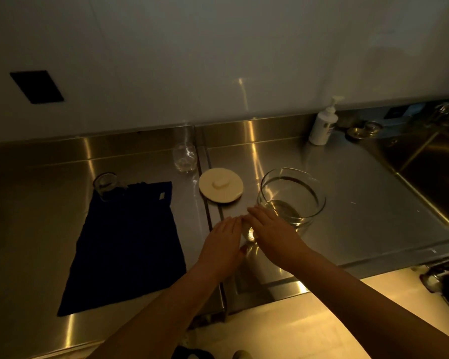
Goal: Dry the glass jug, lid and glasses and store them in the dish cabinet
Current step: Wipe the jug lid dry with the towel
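While both arms reach over the steel counter, the hands meet around a small glass standing just in front of the jug. The left hand lies against the glass's left side with its fingers straight and together; the right hand covers the top and right side, fingers also extended, not curled. Most of the glass is hidden between the two palms, so only a bright glint of it shows.

The jug is upright and uncovered, its wide mouth facing up, and the right hand's fingers sit just beside its near wall. Left of the jug, the pale round lid lies flat on the counter, knob up. Behind the lid, further left of the jug, a second glass stands near the backsplash. Well to the left of the jug, a dark cloth is spread flat, with a third glass at its far corner, seemingly touching its edge.

Behind and to the right of the jug stands a white pump bottle, and beyond that the sink opens at the right edge, with small metal pieces near its back rim too dim to make out.
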A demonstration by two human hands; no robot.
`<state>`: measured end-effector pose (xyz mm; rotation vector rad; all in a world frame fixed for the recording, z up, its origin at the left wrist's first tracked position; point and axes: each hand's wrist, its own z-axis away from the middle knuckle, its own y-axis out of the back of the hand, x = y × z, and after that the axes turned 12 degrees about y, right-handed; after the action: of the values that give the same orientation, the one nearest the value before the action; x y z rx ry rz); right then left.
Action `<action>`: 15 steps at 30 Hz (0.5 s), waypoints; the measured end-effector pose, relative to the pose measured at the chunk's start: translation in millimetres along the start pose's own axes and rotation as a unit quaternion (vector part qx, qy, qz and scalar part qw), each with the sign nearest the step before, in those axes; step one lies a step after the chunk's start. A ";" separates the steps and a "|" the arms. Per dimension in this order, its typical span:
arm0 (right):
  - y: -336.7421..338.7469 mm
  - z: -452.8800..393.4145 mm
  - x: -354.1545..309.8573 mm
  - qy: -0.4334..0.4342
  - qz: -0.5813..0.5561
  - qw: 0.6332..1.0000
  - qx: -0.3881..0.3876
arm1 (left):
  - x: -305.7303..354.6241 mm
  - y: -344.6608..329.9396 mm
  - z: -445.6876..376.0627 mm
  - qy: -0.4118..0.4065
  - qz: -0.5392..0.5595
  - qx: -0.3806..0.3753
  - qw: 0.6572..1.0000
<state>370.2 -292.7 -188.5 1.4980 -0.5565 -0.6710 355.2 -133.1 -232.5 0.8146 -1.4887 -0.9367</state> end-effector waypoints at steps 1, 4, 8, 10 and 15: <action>-1.4 0.4 1.5 0.007 0.008 1.000 -0.001 | 1.3 -3.4 -2.1 0.014 0.010 -0.004 1.000; -3.4 -1.2 3.2 0.017 0.013 1.000 0.003 | 8.4 -9.3 -6.1 0.055 0.035 -0.022 0.998; -3.3 -1.3 5.4 0.025 0.003 1.000 0.007 | 20.8 -13.1 -10.7 0.105 0.101 -0.023 0.989; -3.5 -1.0 6.2 0.028 -0.001 1.000 0.010 | 24.9 -13.6 -13.9 0.125 0.118 -0.044 0.984; -4.8 1.9 6.7 0.039 -0.001 0.999 0.017 | 25.8 -12.7 -15.7 0.142 0.113 -0.019 0.983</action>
<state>373.3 -298.6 -193.7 1.5500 -0.5092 -0.6034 367.6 -163.4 -231.8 0.7025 -1.2784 -0.6484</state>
